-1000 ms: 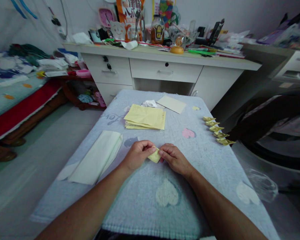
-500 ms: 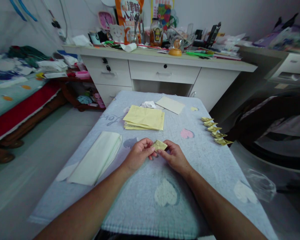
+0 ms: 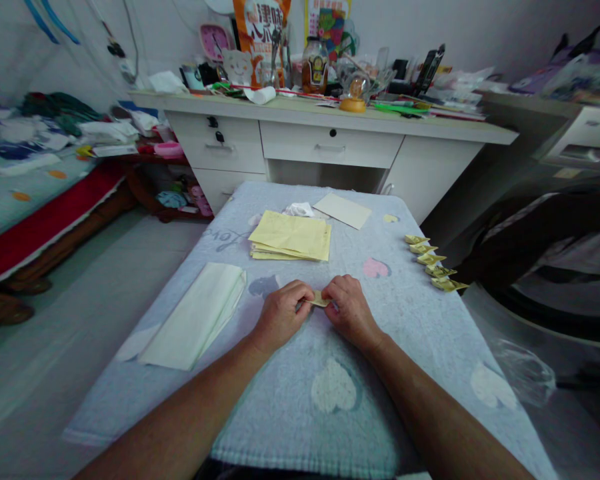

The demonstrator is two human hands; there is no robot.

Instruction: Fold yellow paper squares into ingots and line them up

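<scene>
A small piece of folded yellow paper is stretched between my two hands, low over the cloth-covered table. My left hand pinches its left end, with the fingers curled. At its right end, my right hand grips it with thumb and fingers closed. Much of the paper is hidden behind the fingers. Beyond the hands lies a stack of yellow paper sheets. Along the table's right edge stands a row of several folded yellow paper pieces with pointed ends.
A folded pale paper bundle lies on the blue patterned cloth left of my arms. At the table's far end are a cream sheet and a crumpled white tissue. A cluttered white desk stands behind.
The folded paper has turned from showing its diamond face to a thin, flatter strip. Both hands have rolled over so their backs face up, fingers closer around it.
</scene>
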